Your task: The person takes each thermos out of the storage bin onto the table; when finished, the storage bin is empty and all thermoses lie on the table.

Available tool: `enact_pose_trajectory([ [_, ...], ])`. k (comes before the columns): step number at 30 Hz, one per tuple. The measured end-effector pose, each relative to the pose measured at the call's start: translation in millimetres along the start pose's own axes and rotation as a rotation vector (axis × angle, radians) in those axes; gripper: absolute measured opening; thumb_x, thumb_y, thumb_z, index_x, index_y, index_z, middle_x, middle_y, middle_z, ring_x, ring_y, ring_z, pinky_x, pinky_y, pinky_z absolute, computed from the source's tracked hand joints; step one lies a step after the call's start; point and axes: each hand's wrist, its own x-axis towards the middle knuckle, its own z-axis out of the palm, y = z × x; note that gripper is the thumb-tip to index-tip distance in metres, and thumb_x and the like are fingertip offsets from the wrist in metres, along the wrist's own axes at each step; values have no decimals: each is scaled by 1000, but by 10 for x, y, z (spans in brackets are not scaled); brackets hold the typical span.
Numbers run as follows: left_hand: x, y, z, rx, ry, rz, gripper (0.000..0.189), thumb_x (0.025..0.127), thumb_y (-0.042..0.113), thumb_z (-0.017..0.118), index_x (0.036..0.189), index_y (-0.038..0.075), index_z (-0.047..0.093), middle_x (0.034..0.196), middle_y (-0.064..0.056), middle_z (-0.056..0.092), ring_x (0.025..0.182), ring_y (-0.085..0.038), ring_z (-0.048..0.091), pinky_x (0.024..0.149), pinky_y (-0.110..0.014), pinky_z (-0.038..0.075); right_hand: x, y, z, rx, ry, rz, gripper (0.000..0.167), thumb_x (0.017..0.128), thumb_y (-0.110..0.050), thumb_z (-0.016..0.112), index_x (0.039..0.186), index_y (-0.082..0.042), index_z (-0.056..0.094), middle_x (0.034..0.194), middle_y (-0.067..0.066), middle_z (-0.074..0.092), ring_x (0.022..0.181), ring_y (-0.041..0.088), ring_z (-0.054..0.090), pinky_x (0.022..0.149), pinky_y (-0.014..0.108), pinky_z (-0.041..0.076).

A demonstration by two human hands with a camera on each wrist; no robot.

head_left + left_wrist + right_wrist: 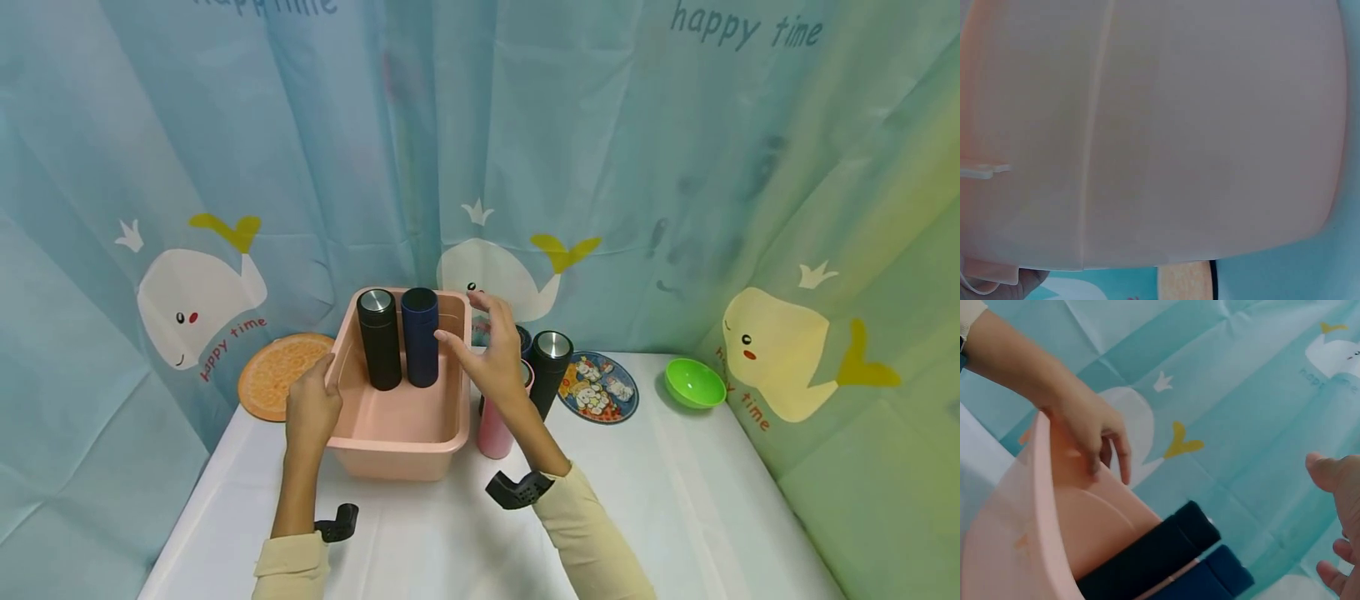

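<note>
A white cloth-like surface (420, 542) spreads out nearest the person, its fabric smooth with faint creases. Over it reach two cream sleeves (292, 562), a black wrist camera (517, 492) showing at each cuff.

Just beyond is a pink tub (397, 460), left of the middle, of smooth, plastic-looking material with rounded corners and a thick rolled rim. Its mouth faces up, and its long axis runs away from the person. The left hand (312, 402) grips the tub's left rim, fingers bent over the edge. The right hand (495, 354) is spread wide above the right rim, thumb well away from the fingers, and holds nothing.

Right of the tub a glossy pink bottle (497, 429) stands partly behind the right forearm. Inside the tub, toward its far wall, a black bottle (380, 346) and a navy bottle (422, 342) stand side by side, slim matte cylinders with long axes upright and lids up; the black one's lid has a silvery disc. Beyond the pink bottle rises a second black bottle (550, 367), also silver-topped.

Farther out lie an orange round mat (273, 379) on the left and a cartoon-printed disc (628, 407) on the right, then a shiny green bowl (696, 385), mouth up.

Behind everything hangs a folded blue-green curtain (300, 142), printed with pale whales, yellow tails and "happy time".
</note>
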Motion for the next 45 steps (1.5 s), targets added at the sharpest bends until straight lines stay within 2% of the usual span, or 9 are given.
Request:
enact_pose_trajectory([
  [6,16,11,-6,7,3,7,46,90,-3,52,136,0,54,131,-28,58,111,-50,60,85,-60,50,-42,68,181,6,-118,80,68,81,-22,80,137,-2,47,133,17,52,122,35,53,96,48,52],
  [10,23,27,-5,10,10,11,46,90,-2,52,136,0,54,131,-27,59,112,-50,60,85,-60,50,-94,121,282,24,-145,168,71,80,-21,80,138,1,45,134,20,51,124,34,52,98,49,50],
  [21,4,45,-10,5,-4,4,46,90,-3,52,136,0,54,132,-26,58,109,-49,61,80,-58,52,-198,320,497,5,-111,253,67,81,-20,79,134,4,48,132,24,53,122,37,51,104,53,42],
  [27,5,36,-9,3,5,10,45,91,-2,52,136,0,54,132,-27,58,109,-50,61,80,-59,52,-194,452,609,-43,-73,297,64,80,-19,80,132,2,50,127,21,56,119,35,53,102,47,44],
  [33,-1,9,8,0,9,6,45,91,-2,53,135,0,55,131,-27,59,109,-50,61,82,-59,52,-182,571,688,-25,-53,301,66,82,-20,78,135,4,48,131,24,54,124,39,51,106,49,41],
  [39,4,-14,17,-1,15,4,45,90,-3,53,135,0,55,131,-27,59,111,-49,60,85,-59,50,-108,649,734,-53,-75,341,71,83,-25,77,141,-1,43,137,21,51,130,38,48,109,49,39],
  [45,4,1,14,-7,18,4,46,89,-4,52,135,0,55,131,-27,59,109,-49,62,83,-59,51,9,716,768,-105,-97,290,73,82,-24,79,140,2,44,136,24,52,128,38,49,108,50,40],
])
